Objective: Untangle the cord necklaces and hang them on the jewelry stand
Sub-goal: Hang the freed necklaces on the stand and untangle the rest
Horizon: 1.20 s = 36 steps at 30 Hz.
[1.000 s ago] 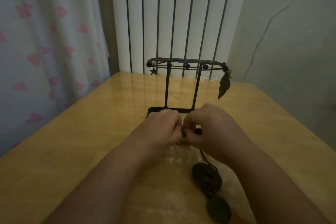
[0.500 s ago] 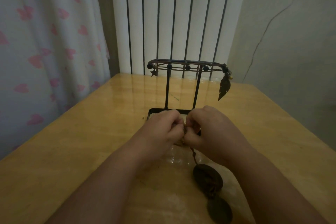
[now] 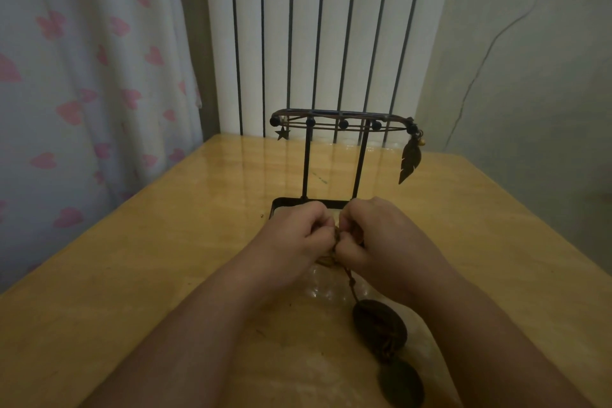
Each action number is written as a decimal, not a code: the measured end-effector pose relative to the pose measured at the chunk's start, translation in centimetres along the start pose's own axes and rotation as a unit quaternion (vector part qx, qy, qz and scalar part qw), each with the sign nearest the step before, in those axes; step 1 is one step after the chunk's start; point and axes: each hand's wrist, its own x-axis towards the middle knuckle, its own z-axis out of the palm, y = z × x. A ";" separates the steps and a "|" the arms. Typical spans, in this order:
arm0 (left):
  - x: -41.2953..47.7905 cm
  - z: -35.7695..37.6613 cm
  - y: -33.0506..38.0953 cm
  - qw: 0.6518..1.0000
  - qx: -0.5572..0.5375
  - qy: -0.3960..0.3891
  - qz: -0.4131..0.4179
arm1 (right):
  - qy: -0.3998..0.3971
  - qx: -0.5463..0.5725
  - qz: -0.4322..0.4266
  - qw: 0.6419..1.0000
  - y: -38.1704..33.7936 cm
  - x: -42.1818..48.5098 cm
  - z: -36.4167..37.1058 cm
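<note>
A black metal jewelry stand (image 3: 359, 156) stands on the wooden table (image 3: 165, 258), its top bar strung with cords, a star charm (image 3: 282, 134) and a feather pendant (image 3: 410, 161). Just in front of its base, my left hand (image 3: 298, 235) and my right hand (image 3: 381, 235) meet knuckle to knuckle and pinch a tangled brown cord necklace (image 3: 337, 242) between them. A strand of cord runs down from my right hand to two dark oval pendants (image 3: 379, 329) lying on the table. The knot itself is mostly hidden by my fingers.
A white ribbed radiator (image 3: 314, 36) rises behind the table. A curtain with pink hearts (image 3: 82, 93) hangs at the left, and a plain wall (image 3: 530, 60) is at the right. A tiny bead (image 3: 262, 216) lies left of the stand's base.
Both hands have lifted slightly and worked the knot, and the cord to the oval pendants has drawn straighter. The stand has not moved.
</note>
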 end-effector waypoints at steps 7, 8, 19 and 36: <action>0.0 0.3 -0.1 0.999 -0.040 0.009 -0.026 | 0.018 0.018 0.007 1.000 0.3 0.1 0.5; 0.0 0.3 -0.1 0.999 -0.039 0.016 -0.025 | 0.026 0.022 0.007 0.999 0.3 0.1 0.4; -0.1 0.0 0.0 0.999 0.030 0.018 0.017 | 0.015 -0.030 -0.018 0.999 0.8 0.0 0.4; -0.2 -0.2 0.3 0.995 0.099 0.020 0.018 | 0.016 -0.061 -0.034 0.997 0.8 0.5 0.8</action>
